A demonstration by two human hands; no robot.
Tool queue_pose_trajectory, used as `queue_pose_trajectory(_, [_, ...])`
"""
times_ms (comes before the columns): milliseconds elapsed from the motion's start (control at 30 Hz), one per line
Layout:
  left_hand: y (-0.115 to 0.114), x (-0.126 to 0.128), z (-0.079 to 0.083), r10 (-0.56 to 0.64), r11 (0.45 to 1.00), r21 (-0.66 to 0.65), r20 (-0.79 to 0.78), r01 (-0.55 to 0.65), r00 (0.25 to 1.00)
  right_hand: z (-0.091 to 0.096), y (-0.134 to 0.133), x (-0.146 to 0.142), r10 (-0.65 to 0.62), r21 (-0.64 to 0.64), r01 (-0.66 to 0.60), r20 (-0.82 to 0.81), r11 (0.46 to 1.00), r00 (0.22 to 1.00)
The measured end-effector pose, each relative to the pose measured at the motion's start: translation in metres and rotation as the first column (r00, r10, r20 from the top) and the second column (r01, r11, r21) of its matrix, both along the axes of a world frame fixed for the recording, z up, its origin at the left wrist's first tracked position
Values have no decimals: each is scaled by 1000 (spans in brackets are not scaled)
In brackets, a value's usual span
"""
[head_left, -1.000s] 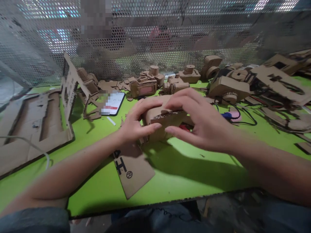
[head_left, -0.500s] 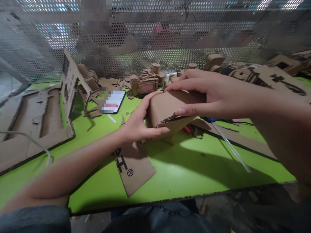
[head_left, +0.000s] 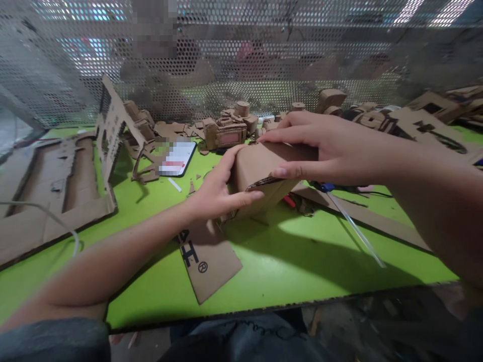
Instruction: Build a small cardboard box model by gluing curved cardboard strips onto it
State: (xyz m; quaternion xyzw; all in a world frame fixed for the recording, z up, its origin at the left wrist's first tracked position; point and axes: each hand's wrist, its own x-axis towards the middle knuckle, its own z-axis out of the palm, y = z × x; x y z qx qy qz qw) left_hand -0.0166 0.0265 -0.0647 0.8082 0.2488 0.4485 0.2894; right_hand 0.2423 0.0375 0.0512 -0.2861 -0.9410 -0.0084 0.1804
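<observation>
Both my hands grip one folded brown cardboard piece (head_left: 260,171) held just above the green table (head_left: 294,261), near its middle. My left hand (head_left: 217,193) pinches the piece's left end, thumb below and fingers on top. My right hand (head_left: 320,146) covers its top and right side, thumb pressed on the corrugated front edge. A flat cardboard strip with black printed letters (head_left: 206,261) lies under my left wrist. A red object (head_left: 290,201) shows just beneath the held piece.
Small cardboard models (head_left: 226,130) line the back by the perforated metal screen (head_left: 241,60). A phone (head_left: 177,158) lies left of centre. Cut-out cardboard sheets (head_left: 56,186) fill the left side. A clear thin rod (head_left: 354,229) and long cardboard strip (head_left: 370,216) lie right.
One second ago my hands pressed the cardboard piece low on the table; both have since raised it, my right hand moving up and back. Since half a second ago little has shifted.
</observation>
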Motion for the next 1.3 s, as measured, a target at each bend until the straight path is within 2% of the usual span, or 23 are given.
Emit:
queue_pose_trajectory(100, [1,-1,1,4,1000,5,-4,-4,1000,1,3,2,12,25,-13,7,1000,1000])
queue_pose_trajectory(267, [5,-4,4,-70,998,2,6,70,998,9,5,5,49,-64,-48,16,997,999])
queue_pose_trajectory(467, [-4,-5,14,34,999,2,-43,-34,999,13,4,6,57,-63,-57,1,996,998])
queue_pose_trajectory(600, [-4,-5,15,49,999,1,-36,-49,998,14,3,5,33,-31,-32,24,999,999])
queue_pose_trajectory(767, [8,-7,13,-89,991,-93,55,93,995,7,14,11,51,-17,-51,3,999,999])
queue_pose_trajectory(867, [11,-7,18,-157,954,-240,113,180,981,3,26,16,86,-20,-86,-8,996,996])
queue_pose_trajectory(967, [10,-7,24,-121,923,-345,163,172,979,-1,29,22,87,87,-79,-84,993,993])
queue_pose_trajectory(1033, [9,-9,26,-62,934,-332,213,132,975,-6,28,32,31,235,14,-187,972,982])
queue_pose_trajectory(1100, [9,-12,25,-17,958,-274,235,83,972,-17,27,53,-24,319,117,-281,941,959])
queue_pose_trajectory(1133, [10,-13,24,-4,970,-235,228,59,974,-25,29,68,-50,300,143,-298,943,953])
queue_pose_trajectory(1167, [11,-15,22,12,981,-194,214,31,977,-35,31,85,-35,223,97,-266,970,963])
queue_pose_trajectory(1233, [12,-16,19,59,990,-136,181,-34,982,-60,40,124,-45,-38,40,-134,998,990])
queue_pose_trajectory(1300, [12,-14,15,104,989,-119,168,-84,980,-87,48,162,-199,-162,197,8,967,980])
